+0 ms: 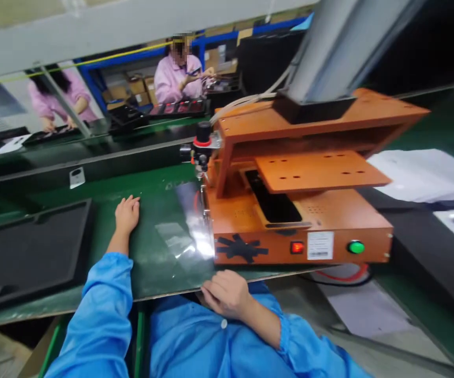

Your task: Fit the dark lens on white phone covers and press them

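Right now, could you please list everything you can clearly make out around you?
Press: one, orange, bench, right of centre
Phone-like device: one, black-faced, on the press bed
Switch: one, red, press front
Button: one, green, press front
Column: one, grey, atop the press
Regulator: one, black and red, press's left side
Clear film: count unclear, transparent, left of the press
Tray: one, black, bench's left
Small flat piece: one, whitish, bench's far side
Bench: one, green, beneath the press
Sheets: count unclear, white, far right
Boxes: several, brown, background
Co-workers: two, pink tops, background
Left hand: one, bare, blue-sleeved, on the bench
Right hand: one, bare, blue-sleeved, bench's near edge
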### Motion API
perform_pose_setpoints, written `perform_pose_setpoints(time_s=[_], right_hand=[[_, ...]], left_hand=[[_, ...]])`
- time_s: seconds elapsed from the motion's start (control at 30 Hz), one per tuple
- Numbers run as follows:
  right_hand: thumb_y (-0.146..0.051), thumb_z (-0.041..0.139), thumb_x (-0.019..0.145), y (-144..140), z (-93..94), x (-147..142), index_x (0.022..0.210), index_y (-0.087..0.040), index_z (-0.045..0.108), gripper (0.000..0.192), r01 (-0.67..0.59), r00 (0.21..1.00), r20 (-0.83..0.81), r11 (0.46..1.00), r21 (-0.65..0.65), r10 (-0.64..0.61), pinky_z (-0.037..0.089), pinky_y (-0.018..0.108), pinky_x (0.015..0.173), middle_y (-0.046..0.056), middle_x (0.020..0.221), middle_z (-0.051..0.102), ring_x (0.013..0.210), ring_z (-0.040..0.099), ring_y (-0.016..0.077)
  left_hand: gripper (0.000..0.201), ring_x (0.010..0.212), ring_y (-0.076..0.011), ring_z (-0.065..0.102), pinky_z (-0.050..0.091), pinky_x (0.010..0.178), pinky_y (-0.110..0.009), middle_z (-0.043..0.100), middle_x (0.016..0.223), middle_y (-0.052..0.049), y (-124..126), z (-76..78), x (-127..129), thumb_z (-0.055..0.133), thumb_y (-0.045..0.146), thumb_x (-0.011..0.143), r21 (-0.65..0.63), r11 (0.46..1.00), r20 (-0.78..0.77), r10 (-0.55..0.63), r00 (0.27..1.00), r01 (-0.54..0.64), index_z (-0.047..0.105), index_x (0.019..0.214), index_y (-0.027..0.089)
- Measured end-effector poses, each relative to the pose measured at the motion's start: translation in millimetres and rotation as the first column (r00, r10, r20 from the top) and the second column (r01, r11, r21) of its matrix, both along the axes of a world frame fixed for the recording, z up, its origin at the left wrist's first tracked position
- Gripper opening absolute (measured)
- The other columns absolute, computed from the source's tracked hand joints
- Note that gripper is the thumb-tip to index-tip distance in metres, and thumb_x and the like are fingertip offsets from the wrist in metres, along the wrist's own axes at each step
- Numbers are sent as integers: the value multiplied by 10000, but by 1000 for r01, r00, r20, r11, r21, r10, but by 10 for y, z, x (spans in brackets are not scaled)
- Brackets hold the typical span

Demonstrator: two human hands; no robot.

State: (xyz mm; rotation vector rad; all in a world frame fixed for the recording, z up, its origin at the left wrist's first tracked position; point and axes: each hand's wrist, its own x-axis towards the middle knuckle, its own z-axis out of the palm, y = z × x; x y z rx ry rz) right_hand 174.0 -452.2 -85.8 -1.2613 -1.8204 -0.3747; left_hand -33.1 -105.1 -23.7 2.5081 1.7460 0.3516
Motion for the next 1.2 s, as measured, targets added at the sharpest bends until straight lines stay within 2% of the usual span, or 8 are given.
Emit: perform_pose_setpoints(time_s=[0.1, 0.23, 0.5, 0.8, 0.93, 1.03, 1.13, 1.2], right_hand=[[-192, 596, 999, -26, 25, -14, 820, -218, 646, 187, -23, 1000, 18, 1000, -5, 23, 339, 359, 540, -12, 603, 548, 567, 459, 171], [-177, 606, 998, -48, 53, -16, 801, -237, 637, 208, -12, 1000, 25, 1000, -24, 13, 329, 360, 534, -17, 600, 534, 565, 457, 166], [-166, 672, 977, -71, 19, -6, 828, -212, 629, 162, -18, 1000, 7, 999, -45, 19, 311, 352, 579, -26, 624, 553, 585, 478, 148], [-166, 703, 951, -95, 41, 8, 821, -196, 638, 148, 5, 1000, 21, 999, -45, -4, 322, 332, 593, -37, 631, 567, 588, 495, 125], [-174, 684, 968, -95, 36, 11, 819, -195, 644, 156, 9, 1000, 15, 999, -37, -8, 329, 336, 584, -33, 630, 582, 583, 497, 128], [-172, 676, 978, -83, 42, 7, 812, -191, 649, 169, 10, 1000, 12, 1000, -29, -10, 334, 331, 575, -33, 621, 577, 576, 497, 127], [-172, 661, 990, -79, 73, 8, 803, -188, 652, 188, 4, 1000, 3, 1000, -26, -4, 348, 326, 565, -30, 615, 585, 567, 509, 127], [-164, 647, 1003, -87, 126, 10, 810, -189, 651, 194, -24, 998, -62, 998, -62, 20, 377, 308, 569, -26, 632, 618, 559, 521, 119]], left_hand=[[492, 1572, -292, 431, 350, 1299, -554, 562, 1622, -92, 16, -125, -54, 359, 351, 1064, 0, 1000, 63, 3, 998, -3, 670, 1425, 231], [447, 1566, -348, 425, 327, 1302, -590, 582, 1598, -112, 0, -164, -37, 442, 372, 1059, 3, 1000, 139, -30, 990, 30, 701, 1387, 214], [385, 1407, -272, 596, 408, 1262, -477, 722, 1399, -128, -16, -190, 41, 470, 322, 1034, 49, 986, 270, -164, 949, 157, 770, 1237, 192], [363, 1188, -246, 692, 544, 1066, -398, 769, 1231, -114, -72, -132, -1, 443, 327, 1050, 140, 990, 436, -81, 896, 22, 770, 1122, 188], [373, 1135, -250, 701, 565, 982, -385, 777, 1189, -122, -262, -92, 18, 449, 362, 1059, 135, 991, 441, -77, 894, 19, 769, 1107, 176], [333, 1216, -259, 686, 550, 1064, -409, 775, 1254, -99, -538, -95, 113, 557, 423, 1033, 107, 983, 412, -182, 893, 151, 779, 1157, 208], [527, 1489, -345, 519, 384, 1273, -541, 638, 1537, -105, -839, -113, 196, 754, 511, 921, -2, 950, 279, -298, 913, 311, 713, 1370, 239], [701, 1597, -404, 366, 252, 1325, -642, 502, 1665, -117, -997, -114, 192, 804, 541, 879, -101, 936, 181, -316, 932, 337, 631, 1488, 238]])
